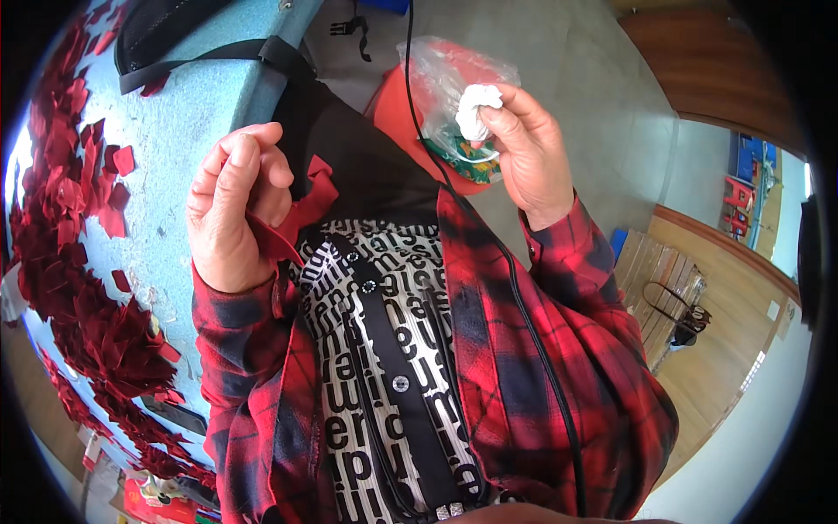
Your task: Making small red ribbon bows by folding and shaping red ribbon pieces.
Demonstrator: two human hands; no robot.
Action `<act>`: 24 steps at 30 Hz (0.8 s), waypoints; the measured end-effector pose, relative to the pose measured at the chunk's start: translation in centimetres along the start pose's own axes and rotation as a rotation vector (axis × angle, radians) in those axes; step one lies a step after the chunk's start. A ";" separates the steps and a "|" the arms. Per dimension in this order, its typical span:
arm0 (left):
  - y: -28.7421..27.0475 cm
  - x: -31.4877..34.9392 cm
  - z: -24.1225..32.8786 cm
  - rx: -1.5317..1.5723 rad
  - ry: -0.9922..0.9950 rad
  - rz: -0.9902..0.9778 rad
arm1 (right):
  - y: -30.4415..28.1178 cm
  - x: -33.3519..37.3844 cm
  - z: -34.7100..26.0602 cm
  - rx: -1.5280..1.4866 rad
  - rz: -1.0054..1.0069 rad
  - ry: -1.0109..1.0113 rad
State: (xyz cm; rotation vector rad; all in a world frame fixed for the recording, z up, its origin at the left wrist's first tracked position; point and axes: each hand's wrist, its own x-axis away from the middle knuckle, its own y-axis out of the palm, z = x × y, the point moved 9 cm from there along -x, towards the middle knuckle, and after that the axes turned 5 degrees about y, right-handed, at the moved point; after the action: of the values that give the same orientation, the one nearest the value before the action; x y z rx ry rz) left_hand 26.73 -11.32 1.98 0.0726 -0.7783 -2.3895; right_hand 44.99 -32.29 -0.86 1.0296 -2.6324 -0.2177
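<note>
My right hand (531, 148) is raised over the floor. Thumb and fingers pinch a crumpled white wad (477, 112) that looks like tissue or soft cloth. On the other side, my left hand (234, 201) is held beside the table edge with its fingers curled. A dark red strip of fabric (310, 199) comes out from under its palm and reaches over my lap; the curled fingers partly hide how it is gripped. Many loose dark red fabric pieces (113, 341) lie heaped on the light blue table (175, 157) to my left.
Past my knees stands a red bin or stool (397, 109) with a clear plastic bag (436, 65) and a green packet on it. A black cable (408, 61) hangs across there. A black strapped item (166, 44) sits on the table's far end. Wooden boards (659, 279) are at the right.
</note>
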 end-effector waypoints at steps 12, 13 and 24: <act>-0.4 -0.2 -0.1 -0.019 0.008 0.001 | -5.7 0.1 -2.3 0.314 0.319 -0.168; -0.5 -0.2 -0.1 -0.020 0.013 0.005 | -6.9 0.0 -2.4 0.339 0.364 -0.165; -0.6 -0.1 -0.5 -0.030 -0.013 -0.041 | -15.6 -3.8 5.9 0.616 0.477 -0.049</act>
State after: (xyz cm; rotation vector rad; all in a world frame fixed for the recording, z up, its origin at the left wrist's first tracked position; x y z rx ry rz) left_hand 26.59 -11.14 1.21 0.0609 -0.7542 -2.4416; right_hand 55.56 -40.88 -11.20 0.5010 -2.9564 0.7160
